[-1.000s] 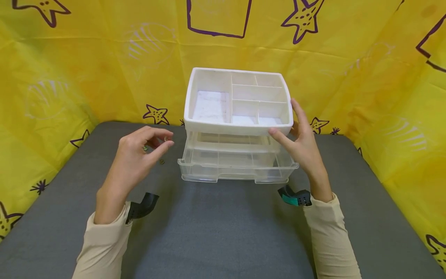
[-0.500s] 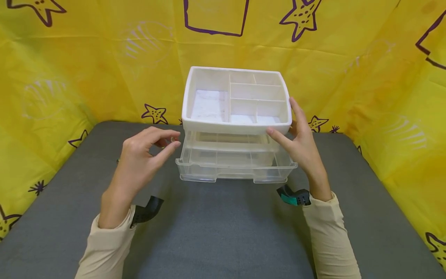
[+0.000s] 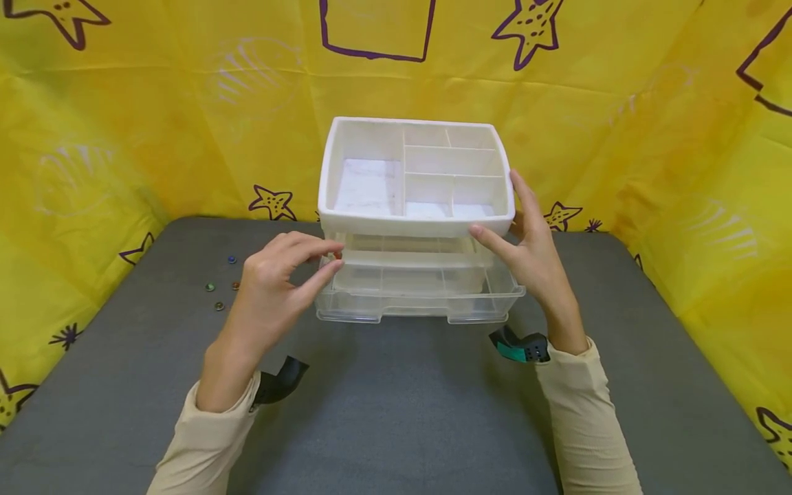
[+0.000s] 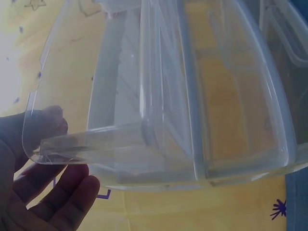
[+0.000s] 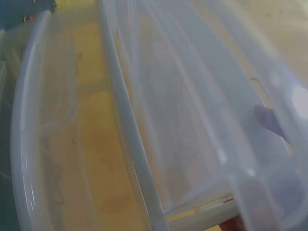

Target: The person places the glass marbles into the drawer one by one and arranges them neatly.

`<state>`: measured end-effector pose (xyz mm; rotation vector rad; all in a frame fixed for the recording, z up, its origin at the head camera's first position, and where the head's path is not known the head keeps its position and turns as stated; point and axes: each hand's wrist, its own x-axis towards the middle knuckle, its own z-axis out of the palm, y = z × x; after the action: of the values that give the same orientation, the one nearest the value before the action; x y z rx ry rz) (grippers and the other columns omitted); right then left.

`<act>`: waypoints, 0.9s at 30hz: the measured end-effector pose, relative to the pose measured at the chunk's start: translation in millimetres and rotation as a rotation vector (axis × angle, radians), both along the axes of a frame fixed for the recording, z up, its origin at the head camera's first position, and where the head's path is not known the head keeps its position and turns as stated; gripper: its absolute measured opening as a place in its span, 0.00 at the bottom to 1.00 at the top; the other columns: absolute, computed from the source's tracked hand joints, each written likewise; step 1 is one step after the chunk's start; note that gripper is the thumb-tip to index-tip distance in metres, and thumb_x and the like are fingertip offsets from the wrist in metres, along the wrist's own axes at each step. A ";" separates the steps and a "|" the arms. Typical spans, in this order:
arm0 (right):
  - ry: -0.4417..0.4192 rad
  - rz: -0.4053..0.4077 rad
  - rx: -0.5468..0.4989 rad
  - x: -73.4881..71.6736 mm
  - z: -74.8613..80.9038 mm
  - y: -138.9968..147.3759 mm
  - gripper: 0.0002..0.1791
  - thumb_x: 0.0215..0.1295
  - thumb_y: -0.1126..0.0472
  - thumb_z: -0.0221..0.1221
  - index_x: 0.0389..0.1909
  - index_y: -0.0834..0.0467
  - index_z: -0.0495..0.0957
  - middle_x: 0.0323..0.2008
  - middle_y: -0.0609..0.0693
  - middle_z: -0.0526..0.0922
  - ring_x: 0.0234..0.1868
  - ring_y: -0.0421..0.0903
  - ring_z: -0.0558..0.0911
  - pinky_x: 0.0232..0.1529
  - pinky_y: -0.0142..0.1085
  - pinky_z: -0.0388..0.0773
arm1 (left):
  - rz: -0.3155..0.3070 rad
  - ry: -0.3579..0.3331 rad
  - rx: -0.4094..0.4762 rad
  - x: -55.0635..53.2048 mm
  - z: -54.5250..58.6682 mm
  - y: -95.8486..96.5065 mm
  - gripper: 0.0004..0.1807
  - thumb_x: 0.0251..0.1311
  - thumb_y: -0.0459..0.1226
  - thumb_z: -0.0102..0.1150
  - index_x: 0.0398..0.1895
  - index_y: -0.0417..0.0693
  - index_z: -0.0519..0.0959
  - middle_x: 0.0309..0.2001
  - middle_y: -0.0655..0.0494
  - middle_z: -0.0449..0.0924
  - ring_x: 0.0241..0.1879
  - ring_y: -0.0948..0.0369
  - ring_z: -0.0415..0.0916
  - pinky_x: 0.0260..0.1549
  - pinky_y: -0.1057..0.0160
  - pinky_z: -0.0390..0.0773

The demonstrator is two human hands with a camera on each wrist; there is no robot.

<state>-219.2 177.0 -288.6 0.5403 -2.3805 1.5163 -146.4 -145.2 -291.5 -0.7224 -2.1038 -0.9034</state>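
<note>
A plastic drawer organizer (image 3: 414,227) stands mid-table, its white divided top tray tilted toward me. Below, a clear drawer (image 3: 414,308) is pulled out at the front. My left hand (image 3: 266,295) pinches a small reddish piece (image 3: 337,255) between thumb and forefinger, at the drawer's left corner. In the left wrist view, that hand's fingers (image 4: 72,192) show beside and through the clear plastic; the piece cannot be made out there. My right hand (image 3: 538,254) grips the organizer's right front corner, thumb on the front and fingers along the side.
On the grey table (image 3: 396,412), left of the organizer, lie several small round pieces, among them a blue one (image 3: 232,259), a green one (image 3: 210,287) and a brown one (image 3: 219,306). A yellow patterned cloth (image 3: 260,124) hangs behind and around.
My left hand has moved right with the small piece, from beside the organizer to the open drawer's left corner, uncovering the pieces on the table. The right hand keeps its grip.
</note>
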 end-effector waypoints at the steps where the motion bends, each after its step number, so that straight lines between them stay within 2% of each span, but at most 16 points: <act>1: -0.002 0.003 -0.004 -0.2 -0.3 -0.4 0.50 0.64 0.62 0.65 0.79 0.44 0.46 0.77 0.49 0.53 0.59 0.56 0.75 0.47 0.25 0.78 | 0.001 0.000 -0.006 0.5 -0.1 0.6 0.12 0.49 0.25 0.73 0.39 0.39 0.87 0.35 0.50 0.86 0.38 0.57 0.78 0.42 0.74 0.73; 5: -0.006 0.006 -0.009 -0.8 -0.7 -1.9 0.50 0.63 0.62 0.66 0.79 0.44 0.46 0.76 0.49 0.53 0.60 0.56 0.75 0.48 0.27 0.78 | 0.005 0.007 -0.013 0.9 -0.6 3.4 0.12 0.49 0.26 0.73 0.38 0.39 0.87 0.35 0.50 0.86 0.38 0.57 0.78 0.41 0.72 0.72; 11: -0.010 0.000 -0.002 -1.6 -0.4 -2.7 0.50 0.64 0.62 0.65 0.79 0.45 0.46 0.76 0.49 0.55 0.60 0.55 0.75 0.54 0.40 0.81 | -0.030 -0.007 -0.049 -2.4 3.0 13.0 0.12 0.49 0.26 0.73 0.40 0.40 0.87 0.36 0.50 0.86 0.40 0.55 0.77 0.42 0.68 0.73; 18: -0.017 0.010 -0.021 -1.7 0.1 -1.8 0.50 0.64 0.62 0.65 0.79 0.45 0.45 0.75 0.50 0.57 0.59 0.56 0.75 0.47 0.25 0.79 | -0.098 -0.104 -0.112 -7.7 11.7 23.9 0.12 0.53 0.29 0.72 0.41 0.43 0.87 0.38 0.53 0.86 0.42 0.57 0.80 0.42 0.61 0.78; 23: -0.011 0.016 -0.023 -2.0 0.5 -1.1 0.50 0.64 0.63 0.65 0.79 0.45 0.45 0.75 0.51 0.57 0.60 0.56 0.75 0.47 0.25 0.79 | -0.150 -0.172 -0.164 -11.4 16.1 27.2 0.09 0.56 0.30 0.70 0.40 0.44 0.86 0.37 0.55 0.86 0.37 0.60 0.79 0.39 0.61 0.80; 27: -0.014 0.018 -0.024 -2.1 0.2 -1.1 0.50 0.64 0.63 0.65 0.79 0.45 0.44 0.75 0.50 0.57 0.61 0.56 0.75 0.48 0.26 0.79 | -0.164 -0.244 -0.202 -13.4 20.2 28.6 0.07 0.58 0.31 0.68 0.40 0.44 0.85 0.38 0.56 0.87 0.35 0.62 0.80 0.38 0.61 0.81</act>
<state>-221.3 176.0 -288.4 0.5484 -2.3714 1.5591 -159.8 -116.5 -271.3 -0.9400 -2.4042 -0.9137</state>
